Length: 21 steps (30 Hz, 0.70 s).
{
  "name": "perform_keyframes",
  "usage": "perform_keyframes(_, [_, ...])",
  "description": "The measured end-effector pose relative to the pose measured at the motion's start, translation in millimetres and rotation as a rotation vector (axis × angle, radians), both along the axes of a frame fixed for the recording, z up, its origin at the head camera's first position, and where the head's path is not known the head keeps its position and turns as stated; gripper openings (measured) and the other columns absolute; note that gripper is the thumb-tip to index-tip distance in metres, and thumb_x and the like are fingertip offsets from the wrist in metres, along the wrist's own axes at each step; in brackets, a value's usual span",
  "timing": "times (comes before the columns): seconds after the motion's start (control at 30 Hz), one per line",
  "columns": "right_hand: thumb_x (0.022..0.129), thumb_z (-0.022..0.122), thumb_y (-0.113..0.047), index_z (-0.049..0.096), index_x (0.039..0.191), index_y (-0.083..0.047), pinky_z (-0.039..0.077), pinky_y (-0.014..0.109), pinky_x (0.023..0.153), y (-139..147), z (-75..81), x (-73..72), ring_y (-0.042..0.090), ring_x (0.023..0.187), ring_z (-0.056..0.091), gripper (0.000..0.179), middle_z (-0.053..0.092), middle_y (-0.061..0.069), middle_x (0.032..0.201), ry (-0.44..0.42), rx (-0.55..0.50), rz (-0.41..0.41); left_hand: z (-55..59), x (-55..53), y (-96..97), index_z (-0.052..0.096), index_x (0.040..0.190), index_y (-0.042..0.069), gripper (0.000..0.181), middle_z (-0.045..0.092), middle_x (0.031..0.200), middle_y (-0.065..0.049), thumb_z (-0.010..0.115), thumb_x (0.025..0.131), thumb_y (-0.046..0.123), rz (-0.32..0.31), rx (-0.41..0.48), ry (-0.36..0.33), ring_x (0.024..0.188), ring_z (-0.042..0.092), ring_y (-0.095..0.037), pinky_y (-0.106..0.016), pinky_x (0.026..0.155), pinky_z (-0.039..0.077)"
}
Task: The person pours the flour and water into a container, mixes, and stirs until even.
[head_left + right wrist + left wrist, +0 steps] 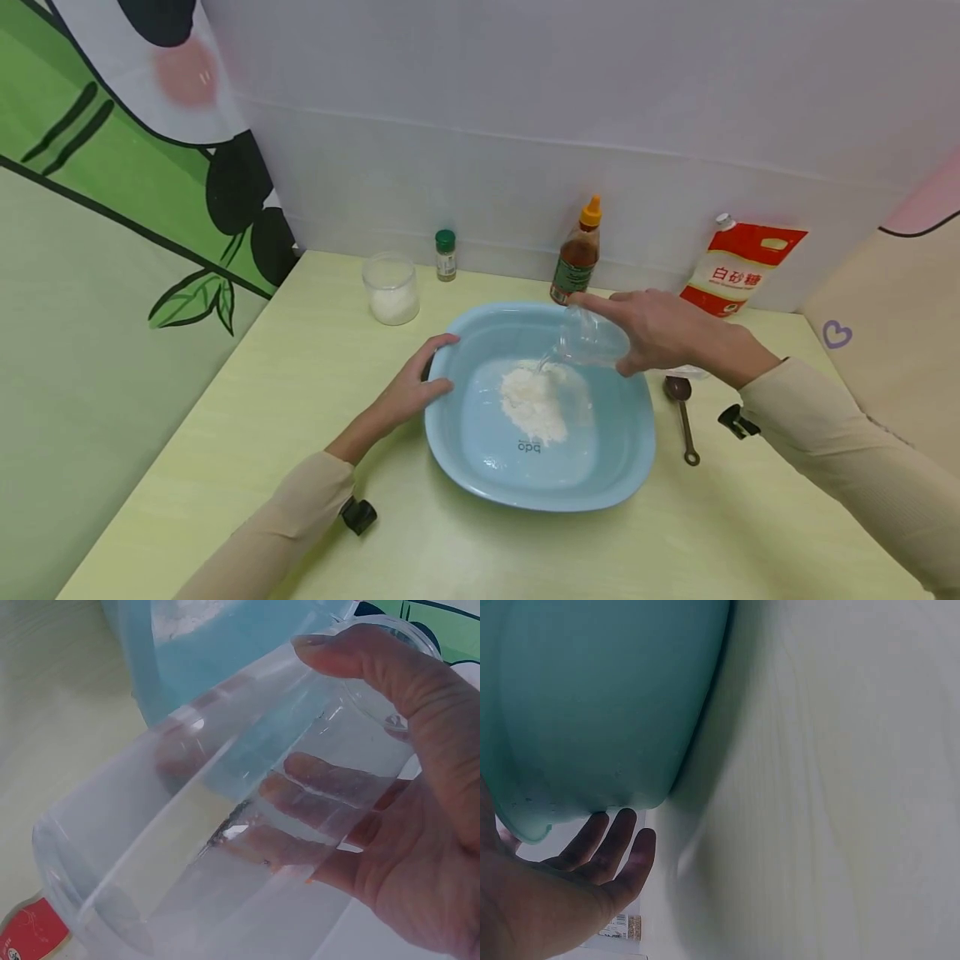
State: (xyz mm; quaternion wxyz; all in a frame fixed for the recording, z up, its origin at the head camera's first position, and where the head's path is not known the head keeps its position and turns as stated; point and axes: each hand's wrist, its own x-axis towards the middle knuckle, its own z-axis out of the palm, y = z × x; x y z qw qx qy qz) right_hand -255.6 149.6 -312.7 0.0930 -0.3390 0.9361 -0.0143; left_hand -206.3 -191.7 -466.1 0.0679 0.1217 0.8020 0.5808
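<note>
A light blue plastic basin [540, 498] stands on the table, with a mound of white powder [528, 404] on its floor. At its left side my left hand [405, 392] grips the rim; in the left wrist view the fingers [622, 840] lie along the outer wall. My right hand [660, 329] holds a clear tall cup [172, 847] over the basin's right back part. The cup is tipped toward the left, and a thin stream of clear liquid [545, 360] runs from its mouth onto the powder.
Behind the basin stand a clear jar [393, 302] of white grains, a green-capped spice bottle [446, 257] and a sauce bottle [576, 262] with an orange tip. Against the wall at right leans a red sugar pouch [738, 268]. A dark measuring spoon [685, 421] lies right of the basin.
</note>
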Motion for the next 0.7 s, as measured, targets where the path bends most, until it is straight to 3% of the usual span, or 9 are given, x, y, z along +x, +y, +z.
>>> perform_keyframes(0.33, [0.068, 0.091, -0.024, 0.034, 0.155, -0.031, 0.058, 0.036, 0.064, 3, 0.9, 0.2, 0.030, 0.093, 0.065, 0.104, 0.067, 0.014, 0.122, 0.007, 0.011, 0.002, 0.7, -0.4, 0.1, 0.036, 0.148, 0.014, 0.066, 0.029, 0.158, -0.020, 0.057, 0.086, 0.004, 0.005, -0.023, -0.008, 0.127, 0.048, -0.046, -0.051, 0.090, 0.055])
perform_keyframes(0.7, [0.069, 0.090, -0.025, 0.037, 0.154, -0.030, 0.057, 0.033, 0.067, 5, -0.1, 12.9, 0.026, 0.093, 0.063, 0.100, 0.067, 0.009, 0.123, 0.012, 0.011, 0.027, 3.5, 1.8, 0.7, 0.038, 0.148, 0.013, 0.065, 0.030, 0.158, -0.019, 0.057, 0.086, 0.004, 0.018, -0.040, 0.004, 0.126, 0.049, -0.045, -0.049, 0.089, 0.055])
